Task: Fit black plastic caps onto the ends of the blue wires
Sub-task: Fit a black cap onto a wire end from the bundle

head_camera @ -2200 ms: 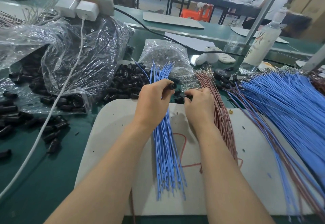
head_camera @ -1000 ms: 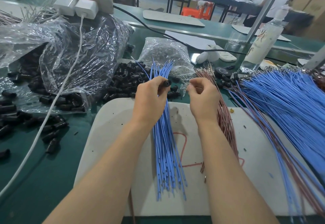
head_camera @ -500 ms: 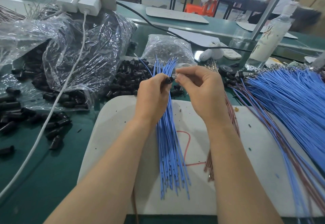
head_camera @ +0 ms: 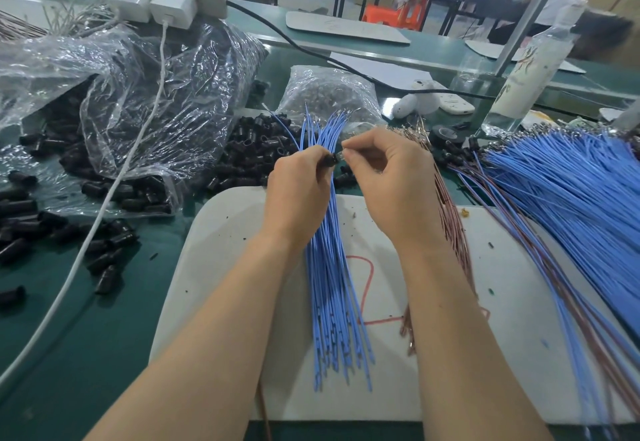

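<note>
Mostly hidden black cap (head_camera: pixel 330 160) between fingertips (head_camera: pixel 347 153)

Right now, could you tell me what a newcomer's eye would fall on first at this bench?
Probably the two hands at centre: the left hand grips a bundle of blue wires and a black cap, which the right hand meets with a pinch. Next, the big fan of blue wires at right, and the loose black caps spilling from plastic bags at left.

Bright, even light; glare on the plastic bag (head_camera: pixel 145 94); far corners blur and the edges bow.
</note>
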Action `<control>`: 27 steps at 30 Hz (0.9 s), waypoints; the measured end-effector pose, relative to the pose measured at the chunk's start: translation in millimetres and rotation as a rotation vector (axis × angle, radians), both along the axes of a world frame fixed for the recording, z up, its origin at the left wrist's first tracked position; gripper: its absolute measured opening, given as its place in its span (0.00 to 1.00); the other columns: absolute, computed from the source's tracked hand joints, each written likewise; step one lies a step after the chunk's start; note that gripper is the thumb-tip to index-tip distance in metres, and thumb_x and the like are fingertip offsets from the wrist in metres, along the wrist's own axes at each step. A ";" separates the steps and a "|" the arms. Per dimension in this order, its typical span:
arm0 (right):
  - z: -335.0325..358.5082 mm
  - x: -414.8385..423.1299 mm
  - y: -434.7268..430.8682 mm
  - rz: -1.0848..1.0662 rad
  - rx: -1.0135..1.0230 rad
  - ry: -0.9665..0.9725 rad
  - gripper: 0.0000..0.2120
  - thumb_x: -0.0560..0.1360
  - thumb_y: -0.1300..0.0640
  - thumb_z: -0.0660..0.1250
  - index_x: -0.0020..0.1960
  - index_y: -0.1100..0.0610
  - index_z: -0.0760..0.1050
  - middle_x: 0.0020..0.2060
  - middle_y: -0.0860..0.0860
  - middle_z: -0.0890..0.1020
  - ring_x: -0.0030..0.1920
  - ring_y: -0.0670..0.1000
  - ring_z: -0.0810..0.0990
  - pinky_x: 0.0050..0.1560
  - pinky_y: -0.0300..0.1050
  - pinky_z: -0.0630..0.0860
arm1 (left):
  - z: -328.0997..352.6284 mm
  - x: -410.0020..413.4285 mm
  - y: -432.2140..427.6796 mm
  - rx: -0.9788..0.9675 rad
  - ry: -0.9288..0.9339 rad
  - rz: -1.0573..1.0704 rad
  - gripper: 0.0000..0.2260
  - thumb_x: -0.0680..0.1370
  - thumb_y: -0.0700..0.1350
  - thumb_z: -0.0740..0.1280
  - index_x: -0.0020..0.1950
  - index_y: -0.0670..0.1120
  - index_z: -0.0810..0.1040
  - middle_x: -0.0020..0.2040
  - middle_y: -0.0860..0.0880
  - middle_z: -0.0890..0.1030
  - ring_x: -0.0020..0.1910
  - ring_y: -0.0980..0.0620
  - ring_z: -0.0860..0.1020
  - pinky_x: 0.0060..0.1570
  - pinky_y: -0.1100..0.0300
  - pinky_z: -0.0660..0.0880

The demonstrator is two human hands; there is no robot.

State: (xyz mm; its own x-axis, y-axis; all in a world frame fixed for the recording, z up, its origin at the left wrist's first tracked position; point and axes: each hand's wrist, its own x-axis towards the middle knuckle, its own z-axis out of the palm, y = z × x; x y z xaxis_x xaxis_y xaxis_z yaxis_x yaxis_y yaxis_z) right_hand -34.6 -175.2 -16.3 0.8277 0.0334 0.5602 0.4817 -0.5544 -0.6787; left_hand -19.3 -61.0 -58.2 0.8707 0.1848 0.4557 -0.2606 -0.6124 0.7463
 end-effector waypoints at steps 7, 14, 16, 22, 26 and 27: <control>-5.7 4.1 0.5 -0.037 -0.033 -0.002 0.04 0.73 0.64 0.70 0.45 0.59 0.82 0.36 0.48 0.82 0.39 0.45 0.81 0.46 0.35 0.76 | 0.2 -3.1 -1.6 0.080 0.031 0.042 0.08 0.79 0.43 0.62 0.46 0.44 0.80 0.39 0.43 0.82 0.41 0.40 0.76 0.41 0.51 0.72; -12.8 15.3 -11.6 -0.053 0.056 0.105 0.04 0.73 0.63 0.70 0.46 0.57 0.82 0.36 0.45 0.82 0.38 0.43 0.80 0.47 0.35 0.77 | 3.9 -3.8 4.1 0.028 0.086 -0.131 0.09 0.75 0.44 0.69 0.55 0.49 0.81 0.41 0.51 0.81 0.41 0.48 0.79 0.48 0.52 0.76; -13.7 18.4 -18.2 -0.011 0.141 0.203 0.05 0.73 0.64 0.70 0.45 0.56 0.81 0.36 0.47 0.82 0.38 0.43 0.81 0.46 0.36 0.78 | 3.9 -2.6 6.9 0.034 0.060 -0.157 0.07 0.75 0.46 0.70 0.53 0.49 0.82 0.40 0.51 0.82 0.39 0.49 0.78 0.47 0.52 0.76; -17.1 20.6 -25.6 0.123 0.330 0.330 0.08 0.73 0.66 0.70 0.42 0.54 0.80 0.36 0.50 0.83 0.37 0.43 0.83 0.44 0.36 0.79 | -2.1 -2.1 5.3 0.019 0.002 -0.201 0.05 0.75 0.43 0.70 0.49 0.46 0.82 0.36 0.49 0.81 0.33 0.50 0.75 0.43 0.50 0.76; -21.9 20.9 -24.6 0.141 0.398 0.376 0.07 0.73 0.66 0.70 0.42 0.55 0.80 0.35 0.50 0.84 0.37 0.44 0.83 0.42 0.34 0.78 | -4.9 -0.7 5.6 0.007 0.013 -0.206 0.05 0.75 0.43 0.70 0.49 0.45 0.82 0.38 0.47 0.83 0.37 0.46 0.79 0.44 0.49 0.76; -22.8 21.0 -24.8 0.150 0.410 0.388 0.07 0.73 0.66 0.70 0.42 0.55 0.80 0.35 0.50 0.84 0.36 0.44 0.83 0.41 0.34 0.77 | -4.8 -0.8 5.6 0.013 0.013 -0.212 0.05 0.75 0.42 0.70 0.50 0.45 0.82 0.38 0.48 0.83 0.38 0.46 0.79 0.45 0.49 0.76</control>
State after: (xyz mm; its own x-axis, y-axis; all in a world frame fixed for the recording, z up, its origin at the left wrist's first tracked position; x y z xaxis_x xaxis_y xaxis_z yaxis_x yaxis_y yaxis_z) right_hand -13.6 -199.9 -39.1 0.9778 0.0106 0.2093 0.2084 -0.1535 -0.9659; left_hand -20.1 -55.3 -63.0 0.8951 -0.0095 0.4457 -0.3756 -0.5546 0.7425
